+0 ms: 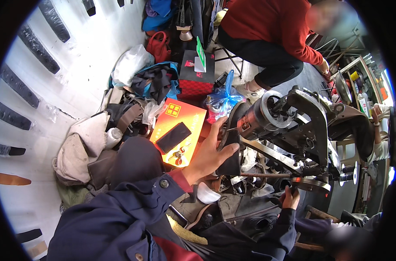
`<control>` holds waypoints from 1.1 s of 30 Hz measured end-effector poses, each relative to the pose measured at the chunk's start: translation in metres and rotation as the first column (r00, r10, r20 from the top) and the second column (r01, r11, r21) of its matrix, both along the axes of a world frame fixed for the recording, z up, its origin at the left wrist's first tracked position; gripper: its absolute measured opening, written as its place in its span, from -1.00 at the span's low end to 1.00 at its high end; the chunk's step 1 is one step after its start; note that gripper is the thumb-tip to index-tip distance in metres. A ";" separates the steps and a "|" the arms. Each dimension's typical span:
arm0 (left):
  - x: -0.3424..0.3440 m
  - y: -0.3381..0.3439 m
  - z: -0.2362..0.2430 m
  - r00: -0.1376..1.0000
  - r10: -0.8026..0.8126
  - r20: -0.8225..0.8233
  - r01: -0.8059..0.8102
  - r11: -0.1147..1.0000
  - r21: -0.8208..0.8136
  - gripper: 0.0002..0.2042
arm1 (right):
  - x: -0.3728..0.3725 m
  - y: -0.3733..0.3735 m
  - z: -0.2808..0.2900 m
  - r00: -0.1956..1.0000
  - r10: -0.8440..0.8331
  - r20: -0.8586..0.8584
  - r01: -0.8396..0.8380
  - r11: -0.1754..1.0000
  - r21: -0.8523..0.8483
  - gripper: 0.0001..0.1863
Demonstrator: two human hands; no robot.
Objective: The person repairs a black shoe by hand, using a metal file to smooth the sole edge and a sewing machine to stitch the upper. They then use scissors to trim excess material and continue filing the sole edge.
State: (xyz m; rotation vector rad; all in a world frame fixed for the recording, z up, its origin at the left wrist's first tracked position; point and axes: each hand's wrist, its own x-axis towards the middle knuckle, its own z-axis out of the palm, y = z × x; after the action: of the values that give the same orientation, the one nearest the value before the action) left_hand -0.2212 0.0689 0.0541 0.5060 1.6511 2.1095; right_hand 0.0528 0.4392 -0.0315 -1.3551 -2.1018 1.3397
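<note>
Sewing machine [323, 139], left hand [208, 152] beside, right hand [290, 198] at wheel [312, 185] edge (crowded below).

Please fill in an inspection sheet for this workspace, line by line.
Surface: orange box bears a dark phone and keys.
Job's things: black machine with a metal wheel low on its right.
Clutter: blue plastic bag, red handbag and white plastic bag beyond the orange box.
Hands: left hand at the machine's near-left end, thumb and forefinger spread; right hand by the wheel, grip partly hidden.
Cables: nothing seen clearly.
Surroundings: person in a red top beyond the machine, bent low; others partly visible at right.
</note>
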 end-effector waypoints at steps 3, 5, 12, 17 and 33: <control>-0.001 -0.004 0.006 0.982 0.113 -0.149 -0.102 0.991 0.081 -0.28 | -0.018 -0.028 0.018 0.998 0.057 -0.031 -0.058 0.998 -0.020 -0.68; -0.008 -0.002 0.007 0.945 0.214 -0.246 -0.180 0.971 0.155 -0.48 | -0.025 -0.036 0.029 0.998 0.060 -0.028 -0.061 0.997 -0.036 -0.67; -0.070 0.019 0.006 0.845 0.234 -0.480 -0.286 0.957 -0.037 -0.64 | -0.025 -0.032 0.031 0.992 0.109 -0.063 -0.115 0.989 -0.096 -0.64; -0.079 0.022 0.006 0.894 0.054 -0.446 -0.116 0.987 -0.113 -0.79 | -0.023 -0.031 0.034 0.991 0.115 -0.074 -0.122 0.987 -0.102 -0.62; -0.068 -0.006 0.005 0.281 -0.022 -0.959 -0.314 0.942 -0.114 -0.92 | -0.020 -0.023 0.025 0.994 0.109 -0.031 -0.110 0.993 -0.051 -0.54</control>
State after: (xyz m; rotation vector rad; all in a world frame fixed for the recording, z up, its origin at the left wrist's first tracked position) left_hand -0.2887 0.0627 0.0588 1.8836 2.6494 1.5737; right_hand 0.0328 0.4157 -0.0068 -1.2496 -2.1650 1.4585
